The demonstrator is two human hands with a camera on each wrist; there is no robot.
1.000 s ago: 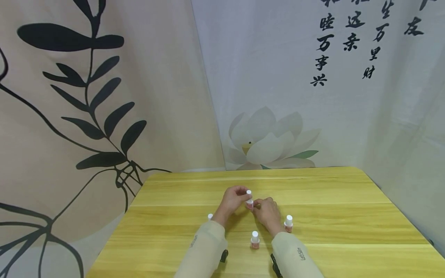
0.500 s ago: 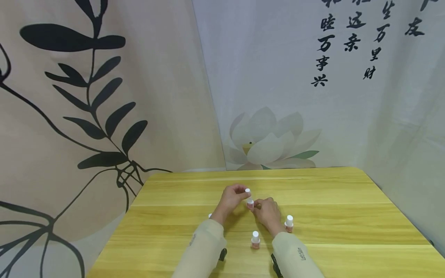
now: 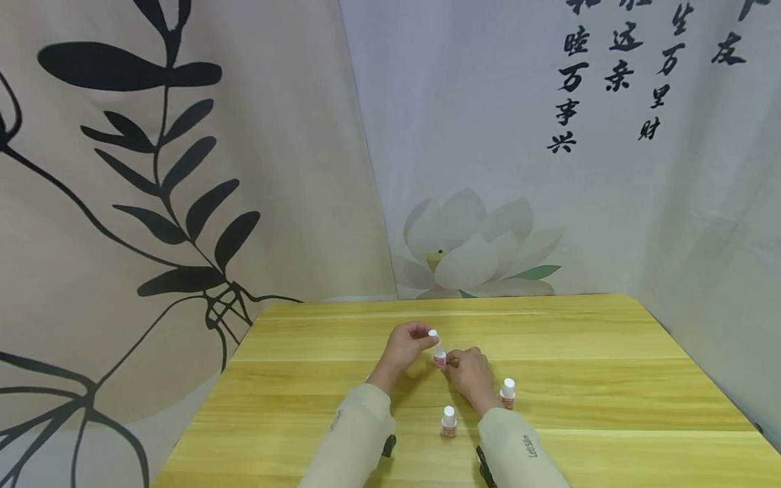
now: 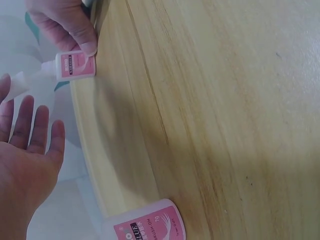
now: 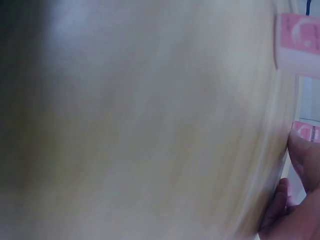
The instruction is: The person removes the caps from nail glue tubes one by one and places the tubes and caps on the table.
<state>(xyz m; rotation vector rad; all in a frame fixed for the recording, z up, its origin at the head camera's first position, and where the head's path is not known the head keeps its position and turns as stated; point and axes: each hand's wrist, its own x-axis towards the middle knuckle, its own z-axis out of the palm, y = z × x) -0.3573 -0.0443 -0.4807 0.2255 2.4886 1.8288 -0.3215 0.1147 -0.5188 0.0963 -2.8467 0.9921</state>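
Note:
My left hand (image 3: pixel 405 349) pinches a white cap (image 3: pixel 433 335) just above a small glue bottle (image 3: pixel 439 359) with a pink label. In the left wrist view a translucent piece (image 4: pixel 41 75) joins the cap to the bottle's nozzle; whether it is the brush cannot be made out. My right hand (image 3: pixel 470 374) holds the bottle's lower body between thumb and finger, its base on the table. The other fingers of the left hand (image 4: pixel 27 150) spread out below the cap. In the right wrist view the bottle's label (image 5: pixel 305 131) peeks past the thumb.
A capped glue bottle (image 3: pixel 449 421) stands between my forearms, and another (image 3: pixel 508 393) stands right of my right wrist. One more, mostly hidden by the left sleeve, shows large in the left wrist view as a bottle (image 4: pixel 150 225). The wooden table (image 3: pixel 610 379) meets a printed curtain behind.
The cap has shifted slightly left and up from the bottle, together with my left hand. My right hand and the bottle stay nearly in place.

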